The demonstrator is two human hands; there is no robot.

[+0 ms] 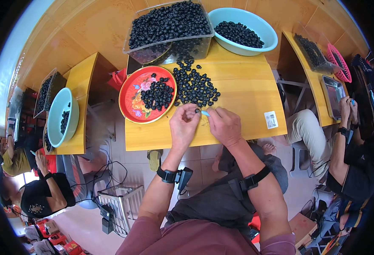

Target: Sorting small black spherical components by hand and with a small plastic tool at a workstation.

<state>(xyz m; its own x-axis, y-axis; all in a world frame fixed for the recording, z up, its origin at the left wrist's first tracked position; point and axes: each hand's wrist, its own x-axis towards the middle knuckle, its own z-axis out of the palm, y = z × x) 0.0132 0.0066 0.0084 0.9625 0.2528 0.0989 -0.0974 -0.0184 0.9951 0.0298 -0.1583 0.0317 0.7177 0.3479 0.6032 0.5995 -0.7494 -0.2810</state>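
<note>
Over the front part of the yellow table (pixel 238 80), my left hand (pixel 184 126) pinches a small round black bead-like piece (pixel 197 111) between thumb and fingers. My right hand (pixel 225 126) grips a small light-blue tool (pixel 205 113), its tip close to that piece; my fingers hide most of the tool, so its kind does not show. Just beyond my hands lies a loose spread of similar black pieces (pixel 195 87). Left of them, a red floral round tray (pixel 128 102) with a gold rim carries a smaller heap of the same pieces.
At the table's back stand a clear plastic bin (pixel 195 47) heaped with black pieces and a light-blue basin (pixel 268 40) holding more. A white label (pixel 271 120) sticks near the right corner. Other people work at side tables left and right. Cables (pixel 121 170) trail by a metal stool (pixel 125 204).
</note>
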